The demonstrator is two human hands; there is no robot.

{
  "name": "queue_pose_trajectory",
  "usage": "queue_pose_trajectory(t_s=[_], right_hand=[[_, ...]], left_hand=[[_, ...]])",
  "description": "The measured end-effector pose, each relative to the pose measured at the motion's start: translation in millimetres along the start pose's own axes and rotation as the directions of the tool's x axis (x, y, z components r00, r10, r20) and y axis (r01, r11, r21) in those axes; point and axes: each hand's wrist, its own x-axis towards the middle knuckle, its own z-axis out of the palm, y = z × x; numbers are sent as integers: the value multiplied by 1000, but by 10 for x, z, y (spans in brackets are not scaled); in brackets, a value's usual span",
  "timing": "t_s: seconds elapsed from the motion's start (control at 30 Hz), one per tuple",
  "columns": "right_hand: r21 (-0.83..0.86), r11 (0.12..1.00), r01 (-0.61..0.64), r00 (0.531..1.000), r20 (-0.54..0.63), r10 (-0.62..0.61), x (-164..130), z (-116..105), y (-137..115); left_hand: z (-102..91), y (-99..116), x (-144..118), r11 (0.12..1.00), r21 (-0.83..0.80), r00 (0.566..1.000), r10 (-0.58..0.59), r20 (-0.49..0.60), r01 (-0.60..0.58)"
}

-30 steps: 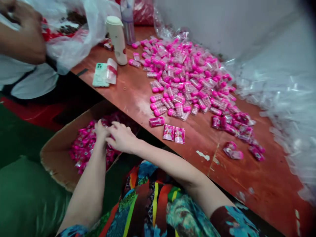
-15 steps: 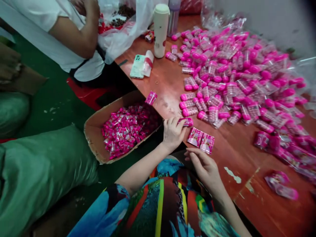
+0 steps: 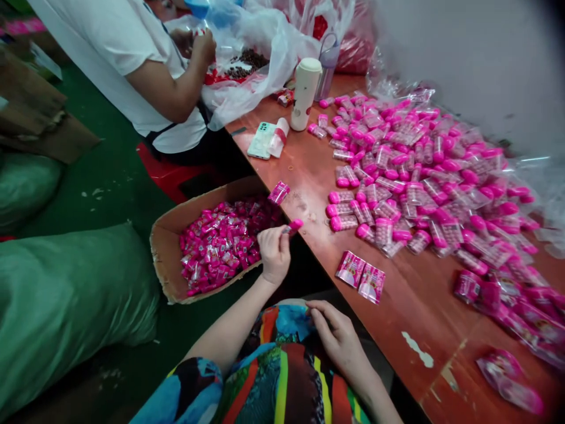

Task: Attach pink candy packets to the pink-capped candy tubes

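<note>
Your L hand [image 3: 274, 253] pinches a pink item [image 3: 295, 225] by the bench [image 3: 397, 321], nr the box [image 3: 165, 253]; fingertip-only grip, so it could slip & fall. R hand [image 3: 339, 337] half-curled, can't tell if empty.

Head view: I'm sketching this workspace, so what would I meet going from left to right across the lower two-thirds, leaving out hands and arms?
Green sack → cardboard box → two flat packets → pink-capped bottle at lower right.

Multicoloured patterned top [image 3: 289, 386]; orange, yellow, green stripes, blue patches; short left sleeve [image 3: 194, 386], blue-black
</note>
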Motion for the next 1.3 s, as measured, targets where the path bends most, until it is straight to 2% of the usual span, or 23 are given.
queue_pose_trajectory(t_s=[0.07,0.13,0.27,0.37,0.43,0.67,0.77,0.83,0.87,0.97,1.03,1.1,1.17,1.2,1.27,1.3], right_hand=[[-12,1000,-11,1000,18,11,-2,16,33],[-25,1000,-16,999,35,16,5,38,55],[-78,997,20,996,93,-13,32,76,61],[-116,993,30,990,138,-14,40,84,82],[-139,990,20,990,143,0,38,79,114],[-145,989,20,990,144,1,92,100,145],[-147,988,37,986,168,-12,135,124,108],[-152,988,35,984,176,-8,148,129,97],[-152,988,30,985,174,-3,150,128,100],[-156,988,-10,987,159,35,142,125,154],[-141,987,-73,986,136,93,136,140,222],[-70,987,-146,985,86,152,135,178,300],[46,980,-193,981,32,192,143,227,367],[100,974,-205,979,12,205,150,248,392],[164,960,-227,972,-23,234,167,274,418],[172,957,-236,968,-42,246,175,275,422]], left_hand=[[-70,-171,78,976,93,975,-183,-126,195],[-49,-245,210,943,102,935,-292,-202,316],[236,-106,580,955,-101,942,-293,-163,279],[469,24,802,937,-121,930,-343,-132,329],[554,41,864,920,-123,918,-384,-100,371],[527,-50,740,851,-361,890,-443,-107,380],[499,-31,649,783,-461,863,-500,-69,417],[457,-16,564,683,-533,810,-586,11,500],[419,-13,509,607,-571,766,-639,63,553],[223,-35,291,321,-663,598,-765,240,676],[39,-59,102,142,-691,520,-767,376,709],[-154,-66,-115,-13,-649,470,-679,564,761],[-321,-42,-346,-85,-516,388,-559,733,852],[-388,-21,-460,-92,-425,324,-509,797,900],[-480,30,-668,-96,-274,210,-426,880,957],[-507,55,-754,-88,-223,175,-374,911,971]])
